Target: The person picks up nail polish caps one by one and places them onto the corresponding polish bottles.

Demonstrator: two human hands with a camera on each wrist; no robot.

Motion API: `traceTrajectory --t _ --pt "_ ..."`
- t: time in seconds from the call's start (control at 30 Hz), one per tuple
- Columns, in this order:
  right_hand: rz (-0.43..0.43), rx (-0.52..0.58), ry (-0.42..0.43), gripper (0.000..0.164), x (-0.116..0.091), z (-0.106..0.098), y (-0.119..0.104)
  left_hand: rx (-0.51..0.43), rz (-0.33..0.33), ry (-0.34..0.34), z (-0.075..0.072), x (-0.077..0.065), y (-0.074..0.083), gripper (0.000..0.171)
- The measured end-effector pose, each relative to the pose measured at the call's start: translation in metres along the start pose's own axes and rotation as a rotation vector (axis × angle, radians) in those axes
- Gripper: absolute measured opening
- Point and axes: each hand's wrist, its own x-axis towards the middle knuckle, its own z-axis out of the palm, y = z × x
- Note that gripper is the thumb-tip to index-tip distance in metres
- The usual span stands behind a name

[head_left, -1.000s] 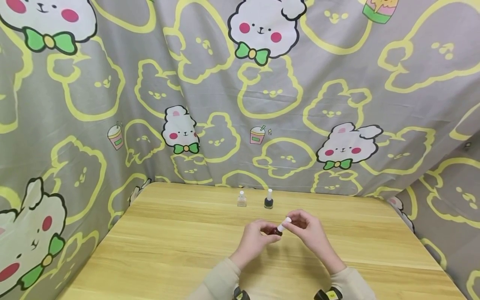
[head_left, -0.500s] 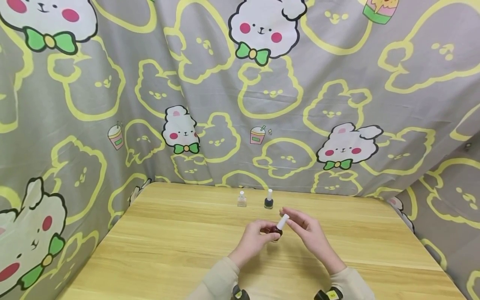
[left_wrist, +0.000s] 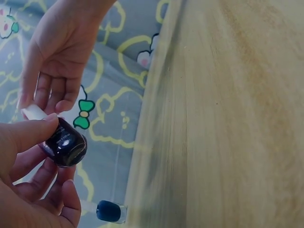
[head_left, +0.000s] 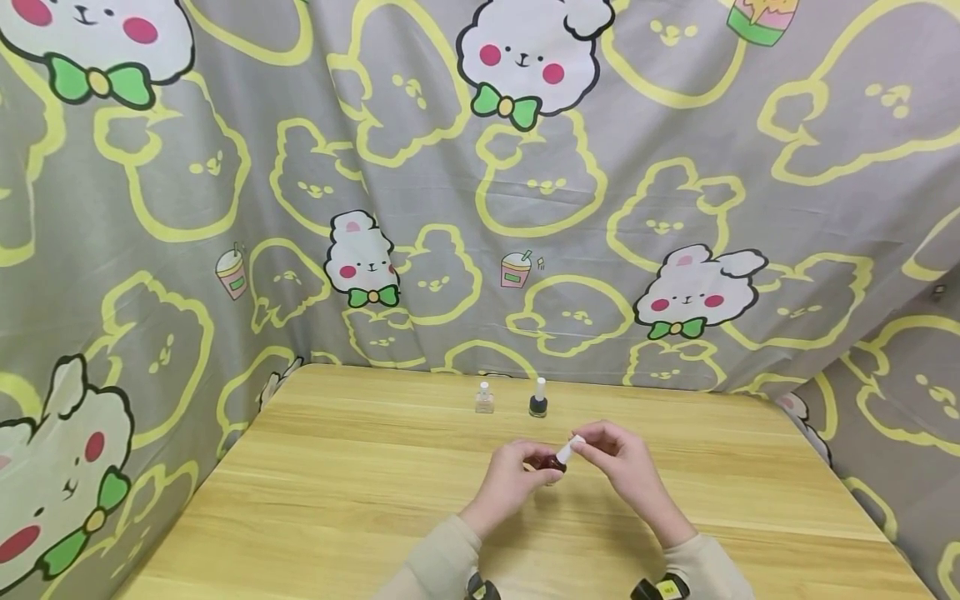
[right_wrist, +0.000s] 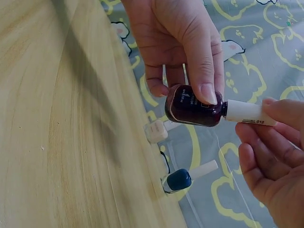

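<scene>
A dark red nail polish bottle (right_wrist: 190,108) is tilted in the air over the table, its white cap (right_wrist: 244,112) pointing to the right in the head view. My left hand (head_left: 510,479) grips the glass body between thumb and fingers. With thumb and fingertips my right hand (head_left: 622,458) pinches the end of the cap, which bears the number 012. A short dark strip of neck shows between cap and glass in the right wrist view. Behind the hands stand a dark blue nail polish bottle (head_left: 537,405) and a pale nail polish bottle (head_left: 484,403), both with white caps.
The wooden table (head_left: 337,492) reaches back to a grey curtain (head_left: 435,200) printed with rabbits, which also hangs at both sides. The two standing bottles are near the table's far edge. Black straps sit on both wrists.
Half a second ago my right fingers were spread loosely at the cap and the bottle stood more upright. Now they pinch the cap, and the bottle leans further right, as one second ago.
</scene>
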Motion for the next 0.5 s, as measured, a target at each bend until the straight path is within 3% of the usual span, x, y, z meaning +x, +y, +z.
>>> traceTrajectory --t 0.2,0.5 --pt "0.061 0.009 0.019 0.018 0.0001 0.0 -0.001 0.033 -0.002 0.017 0.0002 -0.0012 0.0009 0.017" --pt "0.079 -0.003 0.039 0.019 0.0002 0.0023 -0.0019 0.025 -0.028 0.013 -0.0005 -0.0005 0.0017 0.018"
